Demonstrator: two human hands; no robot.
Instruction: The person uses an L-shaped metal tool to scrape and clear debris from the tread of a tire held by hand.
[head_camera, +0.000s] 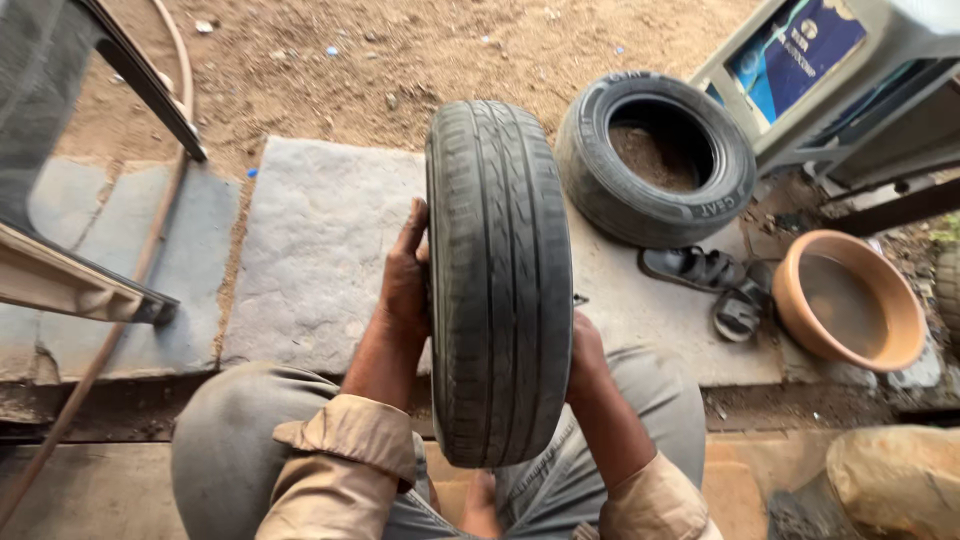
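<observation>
Head view: bare sandy dirt yard (420, 50), grey stone slab (320, 250) over it. Upright black rubber tyre (500, 290) stands between the knees, left hand (405, 280) and right hand (585, 355) pressed flat on its sidewalls. Second black tyre (655, 160) lies flat; terracotta basin (850, 300), black sandals (715, 285) beside.

1. Upright tyre (500, 280): dull black-grey, long grooved tread ribs.
2. Lying tyre (655, 160): black, brown dirt inside.
3. Basin (848, 300): terracotta orange.
4. Sandals (715, 285): black.
5. Sleeves (345, 450): tan; trousers (225, 450) grey.
6. Stone slab (320, 250): pale grey, speckled.
</observation>
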